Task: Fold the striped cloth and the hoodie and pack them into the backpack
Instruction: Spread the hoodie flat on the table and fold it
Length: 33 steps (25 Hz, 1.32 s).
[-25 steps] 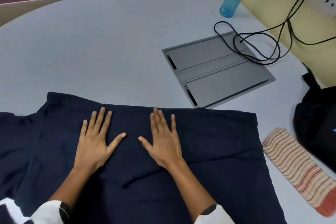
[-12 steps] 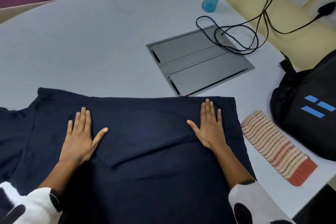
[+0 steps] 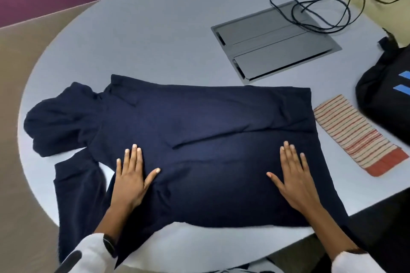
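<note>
While the navy hoodie point(image 3: 199, 139) lies spread across the pale round counter point(image 3: 133, 40), hood to the left, both hands press flat on its near half. The left hand point(image 3: 131, 177) rests near the sleeve side, the right hand point(image 3: 295, 179) toward the hem; each grip is wide, fingers straight, holding nothing. The striped cloth point(image 3: 359, 137) lies folded just beside the hoodie's right edge, with the black backpack point(image 3: 386, 97) beyond it at the counter's right.
</note>
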Motion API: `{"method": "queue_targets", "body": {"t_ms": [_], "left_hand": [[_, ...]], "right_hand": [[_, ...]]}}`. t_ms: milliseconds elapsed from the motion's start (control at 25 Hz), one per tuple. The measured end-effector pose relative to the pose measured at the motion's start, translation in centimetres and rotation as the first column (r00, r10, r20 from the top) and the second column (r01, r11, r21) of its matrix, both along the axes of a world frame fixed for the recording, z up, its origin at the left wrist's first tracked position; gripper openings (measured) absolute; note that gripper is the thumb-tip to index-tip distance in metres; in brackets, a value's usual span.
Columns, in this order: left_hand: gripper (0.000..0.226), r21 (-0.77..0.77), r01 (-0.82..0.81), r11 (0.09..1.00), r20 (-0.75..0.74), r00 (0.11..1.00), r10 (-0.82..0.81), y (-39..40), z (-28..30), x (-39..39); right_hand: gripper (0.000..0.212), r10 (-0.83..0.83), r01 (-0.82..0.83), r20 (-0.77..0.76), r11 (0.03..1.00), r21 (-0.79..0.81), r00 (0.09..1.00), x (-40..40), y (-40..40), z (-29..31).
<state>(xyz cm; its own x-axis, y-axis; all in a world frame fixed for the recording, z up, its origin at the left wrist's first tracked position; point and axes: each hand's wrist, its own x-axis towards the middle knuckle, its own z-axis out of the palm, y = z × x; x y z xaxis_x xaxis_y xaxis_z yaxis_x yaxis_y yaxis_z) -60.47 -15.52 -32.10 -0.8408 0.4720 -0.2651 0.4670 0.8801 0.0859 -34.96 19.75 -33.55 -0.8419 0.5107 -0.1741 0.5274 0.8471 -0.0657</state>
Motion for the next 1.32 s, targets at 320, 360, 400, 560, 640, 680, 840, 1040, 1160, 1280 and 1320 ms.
{"method": "queue_targets", "body": {"t_ms": [320, 360, 400, 560, 640, 680, 840, 1040, 1160, 1280, 1320], "left_hand": [[0.07, -0.031, -0.026, 0.999, 0.061, 0.998, 0.028, -4.2, 0.4, 9.8], [0.07, -0.046, -0.012, 0.999, 0.062, 0.998, 0.015, -4.4, 0.7, 9.8], [0.073, -0.059, -0.013, 0.998, 0.049, 0.999, 0.016, -4.7, 1.2, 9.7], [0.092, -0.108, -0.086, 0.99, 0.067, 0.993, 0.094, -4.9, 2.8, 10.0], [0.097, -0.125, -0.097, 0.987, 0.108, 0.988, 0.11, -5.4, 3.1, 11.1], [0.098, -0.135, -0.105, 0.985, 0.115, 0.986, 0.121, -5.7, 3.0, 11.8], [0.098, -0.113, -0.105, 0.988, 0.136, 0.983, 0.12, -5.9, 4.4, 13.4], [0.048, -0.062, -0.032, 0.998, -0.06, 0.998, 0.028, -4.4, 5.1, 12.6], [0.056, 0.018, 0.233, 0.972, 0.029, 0.972, -0.233, -4.5, 3.3, 12.4], [0.055, -0.026, 0.347, 0.938, 0.028, 0.938, -0.346, -5.3, 2.6, 12.8], [0.049, -0.013, 0.349, 0.937, -0.014, 0.937, -0.349, -5.9, 2.3, 12.7]], "right_hand": [[0.094, -0.035, 0.039, 0.071, 0.998, -0.049, 0.997, -1.7, 0.9, 0.6], [0.096, -0.031, 0.037, 0.09, 0.997, -0.068, 0.995, -1.8, 0.9, 0.8], [0.097, -0.029, 0.038, 0.107, 0.996, -0.079, 0.994, -1.7, 0.7, 1.1], [0.095, -0.068, 0.076, 0.113, 0.995, -0.066, 0.991, 0.9, -1.5, 1.0], [0.097, -0.085, 0.093, 0.125, 0.994, -0.06, 0.989, 3.2, -3.2, 0.8], [0.1, -0.083, 0.091, 0.132, 0.994, -0.053, 0.988, 4.3, -3.8, 0.7], [0.111, -0.088, 0.098, 0.164, 0.994, -0.054, 0.983, 6.6, -5.3, 1.4], [0.096, -0.006, 0.033, 0.223, 0.992, -0.119, 0.975, 9.0, -6.4, 2.5], [0.088, 0.046, -0.026, 0.215, 0.995, -0.096, 0.975, 9.6, -5.7, 2.5], [0.065, 0.014, -0.009, 0.153, 0.999, -0.032, 0.988, 9.4, -5.2, 2.5], [0.063, -0.01, 0.009, 0.131, 1.0, 0.006, 0.991, 9.4, -5.0, 2.5]]}}
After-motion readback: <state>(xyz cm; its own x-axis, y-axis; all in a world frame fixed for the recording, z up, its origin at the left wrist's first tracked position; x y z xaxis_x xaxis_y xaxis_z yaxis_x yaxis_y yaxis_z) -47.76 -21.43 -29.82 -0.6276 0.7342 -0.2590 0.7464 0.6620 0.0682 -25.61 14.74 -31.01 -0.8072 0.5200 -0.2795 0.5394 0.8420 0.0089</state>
